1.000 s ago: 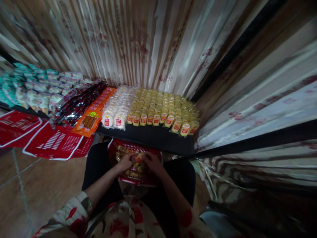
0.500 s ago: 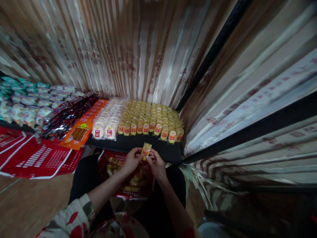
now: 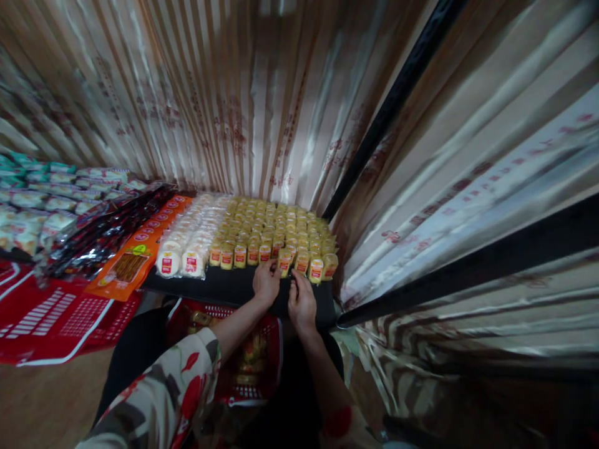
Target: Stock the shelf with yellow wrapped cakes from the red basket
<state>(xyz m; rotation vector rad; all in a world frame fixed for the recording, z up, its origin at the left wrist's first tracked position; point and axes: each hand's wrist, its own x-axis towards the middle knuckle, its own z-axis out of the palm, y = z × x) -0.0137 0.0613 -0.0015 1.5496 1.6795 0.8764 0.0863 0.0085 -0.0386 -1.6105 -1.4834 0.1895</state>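
Note:
A small yellow wrapped snack (image 3: 284,262) with a red label stands at the front of the rows of matching snacks (image 3: 262,224) on the black board (image 3: 210,284). My left hand (image 3: 266,285) has its fingertips closed at the snack's left side. On the other side, my right hand (image 3: 302,302) pinches close to its lower right edge; the exact contact is hard to see in the dim light. Below my wrists, a red basket (image 3: 279,349) between my legs contains more of the yellow packets (image 3: 250,355).
Left of the yellow rows lie white round wrapped snacks (image 3: 180,243), an orange packet (image 3: 133,255), dark shiny packets (image 3: 112,224) and white-green packets (image 3: 56,202). Another red basket (image 3: 60,318) is at the left. A curtain (image 3: 262,112) hangs behind, with a black pole (image 3: 384,118) at the right.
Both hands have moved forward with the small yellow wrapped snack, from above the basket to the front of the rows, where it now stands. The camera view has shifted slightly.

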